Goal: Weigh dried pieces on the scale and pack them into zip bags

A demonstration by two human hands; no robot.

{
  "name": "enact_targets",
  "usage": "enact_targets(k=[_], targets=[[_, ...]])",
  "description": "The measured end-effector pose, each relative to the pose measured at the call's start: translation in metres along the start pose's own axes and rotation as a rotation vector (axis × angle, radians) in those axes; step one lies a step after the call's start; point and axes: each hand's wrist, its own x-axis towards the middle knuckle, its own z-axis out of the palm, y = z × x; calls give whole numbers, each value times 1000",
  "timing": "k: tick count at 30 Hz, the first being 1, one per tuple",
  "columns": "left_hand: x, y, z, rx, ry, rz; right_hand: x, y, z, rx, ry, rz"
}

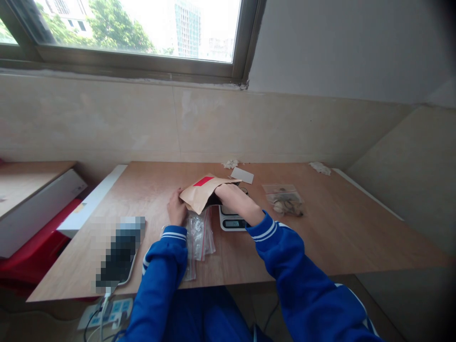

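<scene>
A brown paper bag with a red patch lies tilted on its side, its mouth towards the right. My left hand grips the bag's left end. My right hand reaches into the open mouth, so its fingers are hidden inside. Below the bag a white digital scale shows in part, its display lit and its plate mostly covered by my right arm and the bag. Clear zip bags lie on the table between my forearms.
A zip bag with brownish pieces lies right of the scale. A white card and crumpled tissue are at the back, another tissue at the far right. A phone lies left, cabled to a power strip below the table edge.
</scene>
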Motion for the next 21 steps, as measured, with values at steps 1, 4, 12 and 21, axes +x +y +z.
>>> enact_targets(k=[1,4,12,21], targets=[[0,1,0,23,-9,-9,-6,-2,-7,-25,7,-8],[0,6,-1,123,-41,-62,-26,-8,-29,-39,116,-30],[1,10,0,219,-51,-110,-82,15,-10,236,574,234],[3,5,2,248,-26,-122,-103,47,76,-43,327,191]])
